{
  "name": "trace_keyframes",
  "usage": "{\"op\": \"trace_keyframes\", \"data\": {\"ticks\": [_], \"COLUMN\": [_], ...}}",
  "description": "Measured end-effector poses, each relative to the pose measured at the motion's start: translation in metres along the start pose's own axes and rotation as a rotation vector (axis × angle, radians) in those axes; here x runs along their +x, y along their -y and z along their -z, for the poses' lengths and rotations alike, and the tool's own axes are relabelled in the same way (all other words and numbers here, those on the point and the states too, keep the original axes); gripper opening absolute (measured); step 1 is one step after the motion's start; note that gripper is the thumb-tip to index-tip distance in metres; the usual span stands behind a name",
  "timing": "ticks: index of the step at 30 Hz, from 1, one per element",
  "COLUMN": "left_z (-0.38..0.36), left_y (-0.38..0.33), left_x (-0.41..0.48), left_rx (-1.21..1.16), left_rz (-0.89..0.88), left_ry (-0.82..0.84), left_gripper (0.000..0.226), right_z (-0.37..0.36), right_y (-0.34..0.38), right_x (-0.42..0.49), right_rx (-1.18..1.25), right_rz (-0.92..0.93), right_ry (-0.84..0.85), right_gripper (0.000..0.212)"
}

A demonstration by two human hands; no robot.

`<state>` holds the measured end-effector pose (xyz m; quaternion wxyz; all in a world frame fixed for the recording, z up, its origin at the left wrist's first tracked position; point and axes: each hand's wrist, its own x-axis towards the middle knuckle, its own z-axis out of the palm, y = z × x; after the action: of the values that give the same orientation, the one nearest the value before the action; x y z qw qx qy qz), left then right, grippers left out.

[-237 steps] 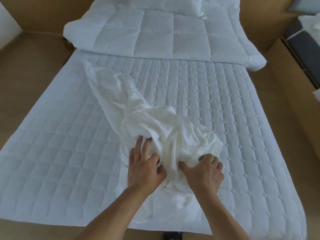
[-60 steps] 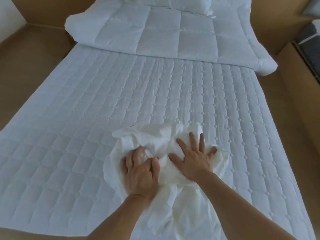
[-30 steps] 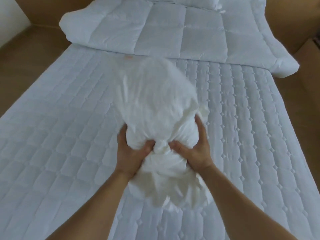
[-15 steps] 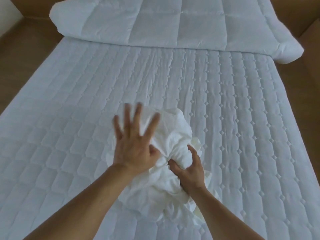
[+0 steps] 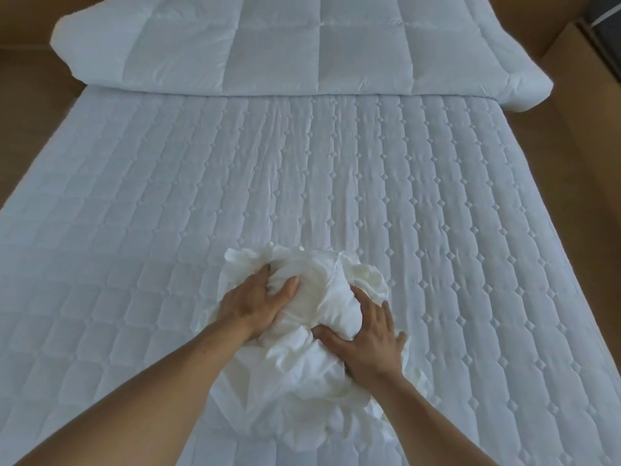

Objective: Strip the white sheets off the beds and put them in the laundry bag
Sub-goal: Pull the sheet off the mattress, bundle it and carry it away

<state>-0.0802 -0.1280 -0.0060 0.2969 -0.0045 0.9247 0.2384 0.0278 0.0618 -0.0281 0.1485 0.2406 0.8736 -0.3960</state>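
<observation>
Gripping the sheet (image 5: 304, 334) with both hands, you have it bunched into a loose wad on the near middle of the bed (image 5: 437, 203).

Left hand (image 5: 258, 301): on the wad's left side, fingers curled into the fabric, thumb pressed into the top fold. It is closed on cloth, not flat.

Right hand (image 5: 368, 348): on the wad's right side, lower and nearer to you. The thumb digs in at the front, and the fingers (image 5: 386, 317) are spread over the fabric, wrapping the bulge between the two hands. The fingertips on the far side are partly buried, so I can't tell how deep they go.

Sheet: fully crumpled, resting on the quilted pad. The top of the wad puffs up between your hands (smooth rounded bulge, creases running down from it). Loose folds spill out below your wrists toward the near bed edge, and a frilled edge sticks out at the far side of the wad.

Bed: the quilted pad is bare apart from the wad, with mild wrinkles running lengthwise up the middle.

Duvet (image 5: 302, 45): folded back across the head end, well apart from the wad, its right corner hanging past the bed's right side.

Brown floor (image 5: 20, 105) on both sides. Top right corner shows a brown box-like edge (image 5: 578, 62) with something dark behind it, too cropped to identify.
</observation>
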Motion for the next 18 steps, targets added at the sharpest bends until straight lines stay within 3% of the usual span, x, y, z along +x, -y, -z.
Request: {"op": "trace_keyframes", "data": {"ticks": [3, 6, 9, 12, 15, 18], "left_z": [0.0, -0.001, 0.004, 0.002, -0.001, 0.0], "left_y": [0.005, 0.007, 0.004, 0.007, 0.014, 0.021], "left_x": [0.005, 0.011, 0.022, 0.031, 0.044, 0.051], "left_rx": [0.049, 0.352, 0.5, 0.43, 0.207, 0.079], "left_rz": [-0.047, -0.149, -0.245, -0.21, -0.066, -0.061], "left_ry": [-0.016, -0.094, -0.08, 0.015, 0.187, 0.269], "left_gripper": [0.108, 0.099, 0.095, 0.106, 0.135, 0.138], "right_z": [-0.003, -0.002, -0.003, -0.005, -0.003, -0.005], "right_y": [0.0, 0.002, 0.002, 0.002, 0.004, 0.0], "right_x": [0.002, 0.005, 0.011, 0.012, 0.013, 0.015], "right_rx": [0.138, 0.211, 0.214, 0.203, 0.213, 0.245], "right_rz": [-0.08, -0.13, -0.143, -0.142, -0.142, -0.151], "right_ry": [0.019, 0.085, 0.089, 0.07, 0.075, 0.075], "right_gripper": [0.123, 0.133, 0.136, 0.136, 0.136, 0.134]}}
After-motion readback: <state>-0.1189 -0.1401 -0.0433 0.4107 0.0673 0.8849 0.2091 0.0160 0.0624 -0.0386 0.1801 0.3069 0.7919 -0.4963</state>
